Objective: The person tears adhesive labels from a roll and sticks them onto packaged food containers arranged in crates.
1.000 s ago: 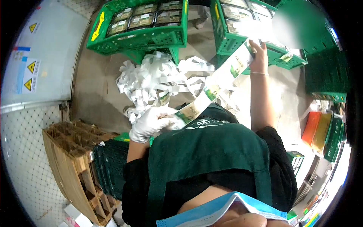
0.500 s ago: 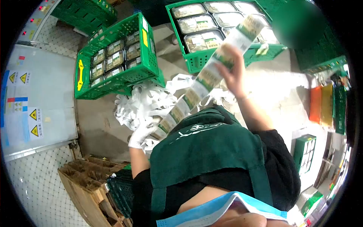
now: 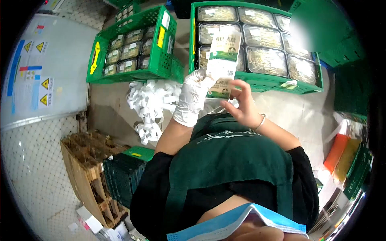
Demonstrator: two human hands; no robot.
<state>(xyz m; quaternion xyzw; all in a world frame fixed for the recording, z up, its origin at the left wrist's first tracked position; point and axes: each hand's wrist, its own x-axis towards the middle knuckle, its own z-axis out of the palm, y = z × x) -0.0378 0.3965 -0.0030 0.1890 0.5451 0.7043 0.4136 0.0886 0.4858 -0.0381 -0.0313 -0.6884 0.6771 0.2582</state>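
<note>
My left hand [image 3: 192, 98], in a white glove, is closed on the edge of a strip of printed labels [image 3: 226, 44]. The strip is cream, white and green, and its upper end stands over a green crate [image 3: 261, 81]. Bare and with a bracelet at the wrist, my right hand [image 3: 244, 105] is beside the strip's lower part, thumb and fingers apart. Black trays [image 3: 267, 61] of pale, thin strands under clear film fill that crate in rows. The lower end of the strip is hidden behind my hands and apron.
Another green crate [image 3: 161, 64] with smaller packs stands to the left. A heap of white backing ribbon [image 3: 150, 100] lies on the floor below it. Wooden pallets [image 3: 86, 160] and a dark crate [image 3: 124, 176] are at lower left, orange and yellow crates [image 3: 337, 152] at right.
My left hand has moved up and right to the strip's upper part. My right hand has let go and come down. The strip, stretched diagonally before, now stands more upright, and the view has shifted.
</note>
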